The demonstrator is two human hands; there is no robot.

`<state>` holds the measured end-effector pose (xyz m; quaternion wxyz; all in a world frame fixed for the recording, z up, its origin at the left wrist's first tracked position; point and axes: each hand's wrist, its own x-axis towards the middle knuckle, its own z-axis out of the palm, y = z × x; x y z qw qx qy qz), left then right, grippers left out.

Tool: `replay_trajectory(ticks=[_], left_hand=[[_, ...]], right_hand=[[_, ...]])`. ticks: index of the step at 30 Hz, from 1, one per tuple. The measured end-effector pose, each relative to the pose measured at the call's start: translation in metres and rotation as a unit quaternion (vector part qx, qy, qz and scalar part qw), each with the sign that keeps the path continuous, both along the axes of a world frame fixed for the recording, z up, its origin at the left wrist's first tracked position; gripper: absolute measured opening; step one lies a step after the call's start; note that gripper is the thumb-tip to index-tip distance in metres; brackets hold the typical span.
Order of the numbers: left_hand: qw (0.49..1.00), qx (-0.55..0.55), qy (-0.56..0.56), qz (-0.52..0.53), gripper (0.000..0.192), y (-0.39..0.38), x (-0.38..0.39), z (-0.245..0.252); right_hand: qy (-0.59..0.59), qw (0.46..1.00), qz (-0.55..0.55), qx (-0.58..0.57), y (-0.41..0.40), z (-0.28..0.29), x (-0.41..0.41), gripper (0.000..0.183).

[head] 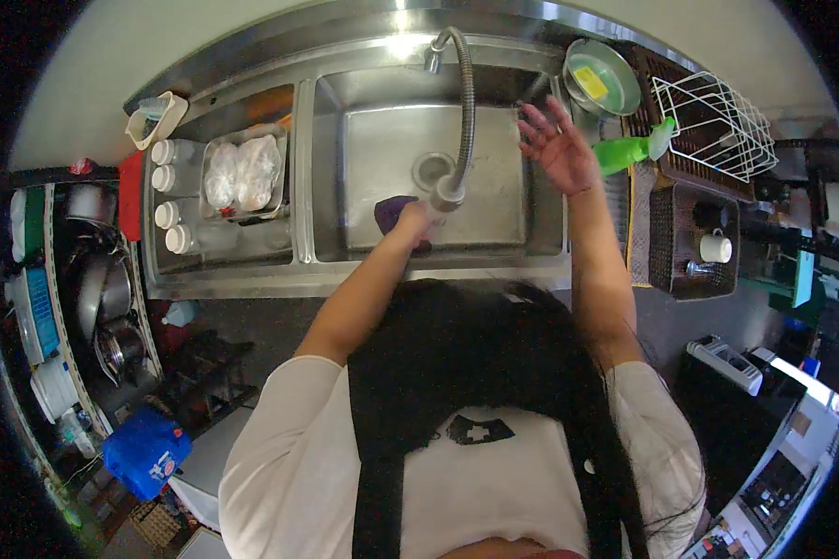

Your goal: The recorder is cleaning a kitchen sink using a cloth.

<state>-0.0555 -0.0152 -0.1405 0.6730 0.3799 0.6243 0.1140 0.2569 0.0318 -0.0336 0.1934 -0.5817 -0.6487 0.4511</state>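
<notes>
My left hand (416,222) grips a dark purple cloth (391,212) inside the steel sink basin (370,154), just below the spray head (449,197) of a flexible hose faucet (468,105). Part of the cloth is hidden behind my fingers. Over the basin's right rim, my right hand (558,150) is raised with its fingers apart and nothing in it. Close beside it stands a green spray bottle (622,154). The drain (435,171) shows at the middle of the basin floor, partly behind the spray head.
The left basin holds a metal tray (280,199) of plastic-wrapped packs (241,171) and several white-capped bottles (178,216). On the right are a metal bowl (619,70) with a yellow sponge (591,82), a white wire rack (720,126) and a brown basket (703,279) with a white mug (714,248).
</notes>
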Motion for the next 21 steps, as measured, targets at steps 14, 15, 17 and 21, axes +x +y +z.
replay_trajectory(ticks=[14,15,17,21], left_hand=[[0.813,0.35,0.183,-0.428,0.021,0.025,-0.037,-0.101],[0.894,0.228,0.192,-0.335,0.023,0.017,-0.031,-0.075],[0.951,0.107,0.197,-0.211,0.027,0.017,-0.033,-0.052],[0.865,0.225,0.213,-0.395,0.035,0.022,-0.043,-0.048]], right_hand=[[0.227,0.866,0.053,0.443,-0.231,0.35,-0.047,0.023],[0.284,0.847,0.286,0.347,-0.215,0.385,-0.06,0.021],[0.27,0.836,0.396,0.267,-0.22,0.429,-0.099,0.018],[0.222,0.875,0.369,0.221,-0.252,0.465,-0.149,0.018]])
